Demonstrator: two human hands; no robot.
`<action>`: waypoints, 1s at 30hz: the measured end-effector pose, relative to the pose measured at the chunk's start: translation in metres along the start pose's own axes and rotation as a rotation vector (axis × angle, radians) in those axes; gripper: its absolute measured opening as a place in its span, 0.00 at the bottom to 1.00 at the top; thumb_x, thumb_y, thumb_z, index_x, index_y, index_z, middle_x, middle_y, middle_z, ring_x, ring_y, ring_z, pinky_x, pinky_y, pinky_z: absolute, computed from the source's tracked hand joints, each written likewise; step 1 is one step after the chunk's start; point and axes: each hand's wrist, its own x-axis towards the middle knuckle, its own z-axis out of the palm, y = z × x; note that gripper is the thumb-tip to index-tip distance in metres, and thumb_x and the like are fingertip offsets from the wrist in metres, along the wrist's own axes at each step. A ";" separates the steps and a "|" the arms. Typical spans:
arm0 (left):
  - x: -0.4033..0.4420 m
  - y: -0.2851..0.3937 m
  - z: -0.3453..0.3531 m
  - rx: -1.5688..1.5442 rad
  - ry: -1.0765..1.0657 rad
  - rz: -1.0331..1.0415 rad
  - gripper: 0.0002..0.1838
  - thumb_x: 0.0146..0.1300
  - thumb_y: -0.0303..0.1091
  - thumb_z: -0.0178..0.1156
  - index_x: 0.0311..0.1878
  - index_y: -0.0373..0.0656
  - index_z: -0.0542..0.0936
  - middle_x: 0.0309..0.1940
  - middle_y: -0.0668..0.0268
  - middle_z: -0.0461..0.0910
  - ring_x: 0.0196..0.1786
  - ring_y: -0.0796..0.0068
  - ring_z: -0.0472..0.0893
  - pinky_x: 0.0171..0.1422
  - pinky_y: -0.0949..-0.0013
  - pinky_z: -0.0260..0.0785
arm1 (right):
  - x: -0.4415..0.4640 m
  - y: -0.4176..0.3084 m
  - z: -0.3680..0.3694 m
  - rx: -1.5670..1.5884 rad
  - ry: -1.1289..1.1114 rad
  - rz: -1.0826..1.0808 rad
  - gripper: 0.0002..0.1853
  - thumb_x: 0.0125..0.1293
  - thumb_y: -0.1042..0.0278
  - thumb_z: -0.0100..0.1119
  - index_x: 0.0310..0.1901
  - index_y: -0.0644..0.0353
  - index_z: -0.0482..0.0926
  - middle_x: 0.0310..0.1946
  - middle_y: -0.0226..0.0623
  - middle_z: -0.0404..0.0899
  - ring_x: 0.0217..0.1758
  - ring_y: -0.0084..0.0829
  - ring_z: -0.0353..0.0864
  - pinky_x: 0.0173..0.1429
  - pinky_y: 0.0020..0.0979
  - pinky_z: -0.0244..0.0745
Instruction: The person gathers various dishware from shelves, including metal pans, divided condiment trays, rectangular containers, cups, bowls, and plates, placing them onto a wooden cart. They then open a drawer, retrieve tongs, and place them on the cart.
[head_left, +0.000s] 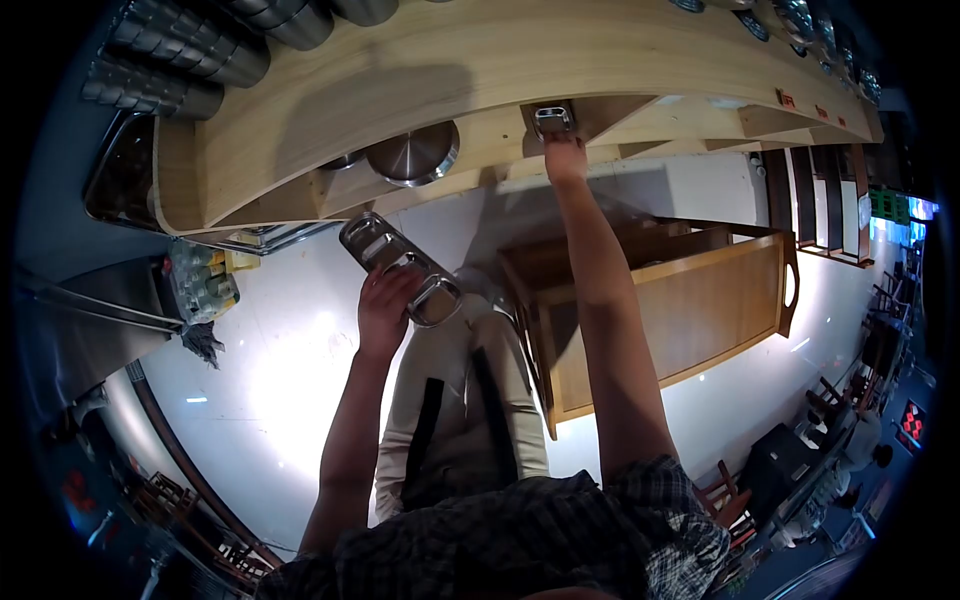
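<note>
My left hand (388,305) grips a shiny metal divided dish (372,238) with several compartments in a row. The dish is tilted and held above my legs, in front of the shelf unit. With my arm stretched out, my right hand (566,158) reaches into a compartment of the wooden shelf unit (480,70). Its fingers close on the near end of another small metal dish (553,121) there; the fingertips are partly hidden. Left of that compartment, a round metal plate (413,153) lies on the shelf.
Stacked dark metal cups (190,45) stand on top at the left, and glassware (795,20) at the right. A wooden cart (660,320) is close to my right leg. Bottles (200,280) stand at the left.
</note>
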 end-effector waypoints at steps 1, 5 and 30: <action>-0.002 -0.003 0.001 0.004 0.008 -0.002 0.21 0.46 0.19 0.57 0.45 0.46 0.82 0.48 0.68 0.82 0.55 0.66 0.78 0.68 0.51 0.63 | 0.004 -0.001 -0.003 -0.060 -0.093 0.010 0.14 0.64 0.66 0.47 0.50 0.52 0.77 0.48 0.35 0.79 0.53 0.36 0.77 0.54 0.43 0.74; -0.009 -0.009 -0.001 0.000 0.026 -0.035 0.21 0.45 0.18 0.58 0.45 0.46 0.81 0.48 0.68 0.82 0.56 0.65 0.78 0.68 0.50 0.61 | 0.008 -0.006 -0.021 -0.049 -0.119 0.013 0.10 0.61 0.67 0.50 0.43 0.54 0.78 0.42 0.34 0.80 0.51 0.36 0.78 0.49 0.40 0.76; 0.059 0.183 -0.140 -0.022 -0.370 0.355 0.10 0.57 0.26 0.55 0.41 0.46 0.81 0.69 0.65 0.65 0.72 0.69 0.61 0.78 0.55 0.46 | -0.275 -0.022 -0.435 0.712 0.198 -0.014 0.04 0.50 0.74 0.65 0.28 0.60 0.79 0.26 0.37 0.77 0.35 0.39 0.76 0.42 0.38 0.71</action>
